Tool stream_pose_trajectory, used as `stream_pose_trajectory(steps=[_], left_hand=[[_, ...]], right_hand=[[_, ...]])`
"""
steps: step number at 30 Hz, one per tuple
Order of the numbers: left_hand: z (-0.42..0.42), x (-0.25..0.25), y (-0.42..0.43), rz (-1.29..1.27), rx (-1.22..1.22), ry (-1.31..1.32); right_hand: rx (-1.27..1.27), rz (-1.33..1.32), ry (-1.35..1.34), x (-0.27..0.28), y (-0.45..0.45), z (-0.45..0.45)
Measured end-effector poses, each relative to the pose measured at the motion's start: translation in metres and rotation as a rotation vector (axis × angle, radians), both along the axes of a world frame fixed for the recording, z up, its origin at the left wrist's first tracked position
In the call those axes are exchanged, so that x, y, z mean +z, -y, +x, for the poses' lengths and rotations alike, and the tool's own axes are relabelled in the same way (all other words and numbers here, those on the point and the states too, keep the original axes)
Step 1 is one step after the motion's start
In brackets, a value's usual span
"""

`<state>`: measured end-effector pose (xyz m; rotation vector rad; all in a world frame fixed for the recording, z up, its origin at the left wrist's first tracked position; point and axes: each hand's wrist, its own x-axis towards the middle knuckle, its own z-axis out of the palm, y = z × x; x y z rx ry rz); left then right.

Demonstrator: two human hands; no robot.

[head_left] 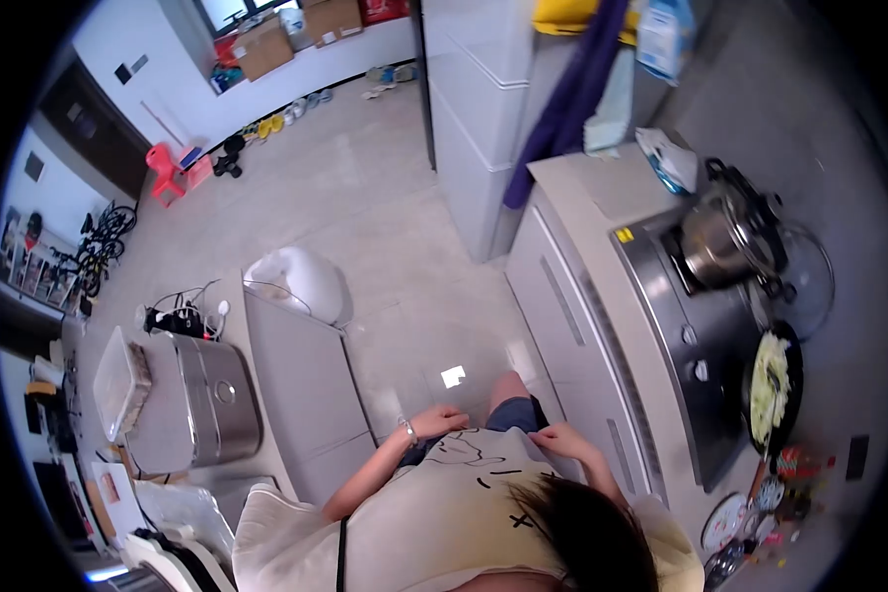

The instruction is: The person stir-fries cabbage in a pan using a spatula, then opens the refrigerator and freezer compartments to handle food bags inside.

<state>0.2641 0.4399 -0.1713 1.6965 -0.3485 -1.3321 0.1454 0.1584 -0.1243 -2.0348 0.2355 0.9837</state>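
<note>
My left hand (439,421), with a bracelet on its wrist, is in front of my waist near the hem of my light printed shirt (414,533). Its fingers are loosely bent and hold nothing that I can see. My right hand (559,441) rests at the shirt's other side, fingers stretched inward against the cloth and dark shorts (513,414). To my right, a pot (715,237) and a pan of pale green chopped food (770,390) stand on the stove (681,340). Neither hand touches them.
A grey counter front (311,380) runs along my left, bearing a silver bin-like appliance (212,400) and a clear plastic box (123,385). A white rounded bin (301,281) stands on the floor ahead. Beyond are the fridge (474,99) and a red chair (163,173).
</note>
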Motion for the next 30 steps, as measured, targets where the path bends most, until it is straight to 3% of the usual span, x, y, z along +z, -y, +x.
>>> stream_pose_trajectory(steps=[2,6,10,11,12,13,14,15,17,19,24,25,27,30], left_hand=[[0.048,0.002,-0.014,0.015,0.106,0.019],[0.147,-0.074,-0.060,0.104,0.291,0.128],[0.262,-0.085,-0.108,0.303,0.392,0.285],[0.295,-0.088,-0.124,0.363,0.403,0.340],[0.314,-0.088,-0.142,0.438,0.400,0.381],[0.335,-0.079,-0.160,0.424,0.466,0.387],[0.365,-0.071,-0.176,0.404,0.528,0.405],[0.385,-0.064,-0.191,0.362,0.631,0.388],[0.426,-0.043,-0.217,0.259,0.840,0.354],[0.460,-0.024,-0.241,0.445,0.835,0.351],[0.573,-0.045,-0.321,0.462,0.838,0.088],[0.607,-0.048,-0.342,0.505,0.745,0.100],[0.687,-0.080,-0.384,0.559,0.521,0.206],[0.811,-0.021,-0.383,0.446,0.485,0.450]], right_hand=[[-0.045,-0.020,0.104,-0.012,-0.003,0.039],[-0.117,-0.097,0.273,-0.032,-0.013,0.133],[0.063,-0.234,0.132,-0.038,-0.017,0.280],[0.156,-0.364,0.234,-0.053,-0.018,0.320],[0.296,-0.423,0.173,-0.067,-0.016,0.366],[0.473,-0.497,0.438,-0.110,-0.011,0.405],[0.455,-0.496,0.394,-0.053,-0.037,0.463],[0.437,-0.519,0.521,-0.069,-0.041,0.510],[0.485,-0.490,0.614,-0.027,-0.070,0.604],[0.449,-0.434,0.747,-0.050,-0.085,0.687],[0.432,-0.646,0.634,-0.029,-0.137,0.864],[0.416,-0.722,0.596,-0.020,-0.141,0.896],[0.343,-0.941,0.777,-0.024,-0.134,0.948],[0.094,-1.014,0.797,-0.006,-0.118,1.027]])
